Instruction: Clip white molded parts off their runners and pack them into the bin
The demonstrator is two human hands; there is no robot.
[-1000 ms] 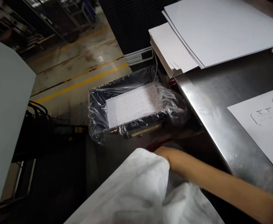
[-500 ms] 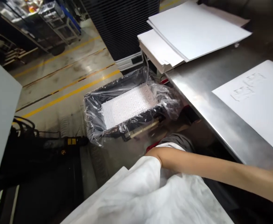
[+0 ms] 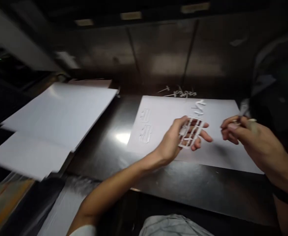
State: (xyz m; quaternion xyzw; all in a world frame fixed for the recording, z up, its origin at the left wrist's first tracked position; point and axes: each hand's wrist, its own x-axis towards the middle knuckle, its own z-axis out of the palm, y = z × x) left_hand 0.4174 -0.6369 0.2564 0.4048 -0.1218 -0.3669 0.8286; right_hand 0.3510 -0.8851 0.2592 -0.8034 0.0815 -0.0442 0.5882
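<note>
My left hand [image 3: 169, 142] holds a small white openwork frame [image 3: 191, 132], thumb along its edge and fingers spread behind it. The frame has thin bars with gaps between them and is tilted towards me above a white sheet [image 3: 168, 111]. To the right, my right hand [image 3: 242, 129] is closed with the fingertips pinched together. Something small and pale shows at its fingers, too blurred to name. On the sheet, two flat white openwork pieces [image 3: 145, 132] lie at the left, and a curly white piece [image 3: 199, 107] lies beyond my left hand.
Thin white scraps [image 3: 183, 93] lie behind the sheet on the metal table [image 3: 104, 131]. A stack of large white sheets [image 3: 60, 114] stands at the left, overhanging the table edge. Below it is part of a plastic-lined container [image 3: 62, 203]. A metal panel [image 3: 158, 55] rises behind.
My view has swung from the floor and lined bin to the metal table. Both hands now show over the sheet, the left with the white frame; before, only one arm was visible.
</note>
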